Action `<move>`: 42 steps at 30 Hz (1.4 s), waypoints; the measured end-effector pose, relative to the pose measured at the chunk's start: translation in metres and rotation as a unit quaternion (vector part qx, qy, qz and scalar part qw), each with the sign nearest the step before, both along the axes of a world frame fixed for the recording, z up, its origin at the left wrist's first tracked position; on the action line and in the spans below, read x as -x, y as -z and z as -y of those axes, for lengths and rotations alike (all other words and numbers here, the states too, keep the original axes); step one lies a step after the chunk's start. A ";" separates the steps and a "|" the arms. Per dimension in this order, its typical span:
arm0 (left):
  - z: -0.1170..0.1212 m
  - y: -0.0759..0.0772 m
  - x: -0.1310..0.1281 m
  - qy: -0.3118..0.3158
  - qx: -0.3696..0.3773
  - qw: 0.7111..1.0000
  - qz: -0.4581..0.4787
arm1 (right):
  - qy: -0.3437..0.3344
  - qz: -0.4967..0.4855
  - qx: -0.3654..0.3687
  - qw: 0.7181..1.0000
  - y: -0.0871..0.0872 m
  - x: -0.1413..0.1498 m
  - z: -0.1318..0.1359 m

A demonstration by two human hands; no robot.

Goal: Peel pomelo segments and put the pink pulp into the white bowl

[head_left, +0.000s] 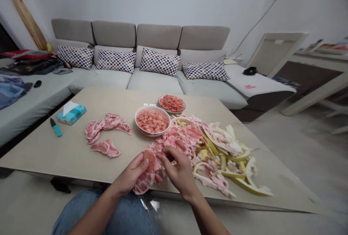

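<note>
Fingers [143, 163] of our left hand [127, 177] are closed around a pink citrus segment [148, 171], holding it over the near edge of the table, while our right hand [179, 170] pinches at its upper right side with thumb and fingertips bent inward. Just beyond it and to the right, a heap of pink peelings [178, 137] spreads over the table [67, 151], running into yellow-edged rinds [252, 191] with thick white pith. Behind the held piece stands a white bowl [136, 123] full of pink pulp [152, 120], and farther back is a dark-rimmed plate [160, 105] bearing more pulp. To the left of the bowl we have more segments [95, 128] in an arc, with a smaller group nearer us. Farther left lie a knife [56, 128] with a turquoise handle and a blue tissue pack [71, 114], its white tissue sticking up. Beyond the table, a grey sofa [153, 81] carries four checkered cushions [160, 62].
</note>
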State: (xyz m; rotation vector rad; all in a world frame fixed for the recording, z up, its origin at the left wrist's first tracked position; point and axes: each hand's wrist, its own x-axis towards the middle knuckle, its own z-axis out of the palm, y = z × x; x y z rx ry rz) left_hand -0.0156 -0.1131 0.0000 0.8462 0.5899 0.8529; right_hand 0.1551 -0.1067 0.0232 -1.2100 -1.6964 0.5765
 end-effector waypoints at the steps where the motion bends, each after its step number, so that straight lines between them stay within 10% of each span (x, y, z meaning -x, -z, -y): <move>1: 0.001 0.001 -0.001 0.000 0.003 1.000 0.007 | 0.000 -0.012 0.008 1.000 -0.001 0.000 0.001; 15: 0.001 0.002 0.000 -0.087 -0.010 0.996 0.018 | -0.038 -0.239 0.163 0.956 -0.002 0.007 0.012; 24: -0.002 0.006 0.001 -0.136 -0.032 0.989 -0.041 | -0.022 -0.205 0.146 0.967 -0.003 0.031 0.012; 42: 0.007 -0.003 -0.026 -0.284 0.026 0.958 -0.022 | 0.114 -0.077 -0.209 0.968 0.012 0.048 0.026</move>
